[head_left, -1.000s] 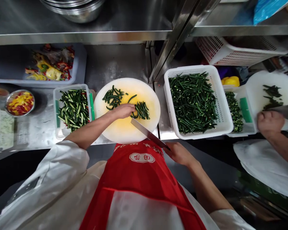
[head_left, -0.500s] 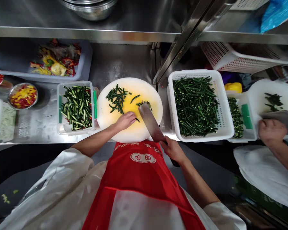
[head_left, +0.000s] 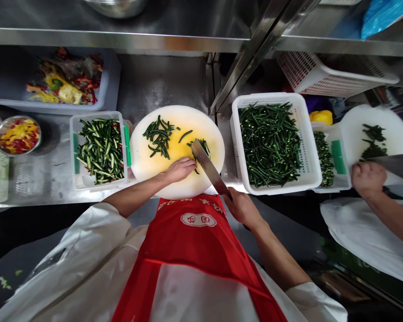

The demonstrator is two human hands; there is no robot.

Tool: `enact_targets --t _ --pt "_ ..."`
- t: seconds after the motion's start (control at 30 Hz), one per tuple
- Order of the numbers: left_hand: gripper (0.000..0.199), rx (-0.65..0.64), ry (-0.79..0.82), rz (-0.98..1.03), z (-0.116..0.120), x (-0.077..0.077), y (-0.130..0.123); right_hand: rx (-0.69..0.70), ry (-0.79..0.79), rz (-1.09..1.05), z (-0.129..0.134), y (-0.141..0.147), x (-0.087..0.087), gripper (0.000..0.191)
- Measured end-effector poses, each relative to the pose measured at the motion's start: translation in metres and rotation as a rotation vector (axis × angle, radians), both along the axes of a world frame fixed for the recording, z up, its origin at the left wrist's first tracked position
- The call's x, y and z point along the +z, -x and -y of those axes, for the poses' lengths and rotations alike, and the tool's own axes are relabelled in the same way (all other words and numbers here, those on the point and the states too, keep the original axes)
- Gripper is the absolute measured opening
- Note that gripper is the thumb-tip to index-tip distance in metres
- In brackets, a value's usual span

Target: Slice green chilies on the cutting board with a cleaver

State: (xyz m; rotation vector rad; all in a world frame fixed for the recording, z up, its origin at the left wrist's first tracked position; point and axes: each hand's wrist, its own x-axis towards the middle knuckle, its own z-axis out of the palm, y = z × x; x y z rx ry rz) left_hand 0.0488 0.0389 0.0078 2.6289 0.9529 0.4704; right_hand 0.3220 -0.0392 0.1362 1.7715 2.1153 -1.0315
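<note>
My right hand [head_left: 244, 206] grips a cleaver [head_left: 208, 166] by its dark handle, the blade slanting up and left over the round white cutting board [head_left: 141, 176]. Close to the blade's left side, my left hand [head_left: 180, 170] is closed on a green chili pepper [head_left: 197, 171], of which only a short dark end shows. A loose pile of green chilies [head_left: 159, 134] lies on the left of the board, with a single chili [head_left: 185, 136] apart from it. More chili pieces [head_left: 204, 146] lie beside and partly behind the blade tip.
Left of the board stands a clear tub [head_left: 99, 152] of cut green chilies; right of it, a white basket [head_left: 310, 156] of chilies. A steel bowl [head_left: 18, 135] holds red and yellow strips. Another person's hand [head_left: 369, 179] holds a cleaver [head_left: 398, 166] at far right. A steel shelf edge [head_left: 121, 41] crosses behind.
My left hand has moved slightly right, up against the cleaver's blade. The cleaver's tip has shifted a little up and left, while the whole view has drifted slightly.
</note>
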Motion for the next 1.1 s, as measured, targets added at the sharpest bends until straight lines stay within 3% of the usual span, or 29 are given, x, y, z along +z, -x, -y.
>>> enact_targets --t 0.33,0.6,0.9,1.1 --pt "0.025 0.077 -0.013 0.03 0.025 -0.002 0.031 0.019 0.031 -0.056 0.004 -0.004 0.002 0.018" --pt "0.027 0.115 -0.02 0.014 0.014 -0.006 0.023 0.074 0.075 -0.016 0.002 0.007 -0.011 0.019" --pt "0.028 0.14 0.074 0.081 0.013 -0.014 0.023 0.151 0.146 0.019 -0.005 -0.007 0.004 0.022" --pt "0.027 0.156 0.102 0.089 0.014 -0.013 0.021 0.149 0.096 0.05 -0.014 0.026 -0.025 0.02"
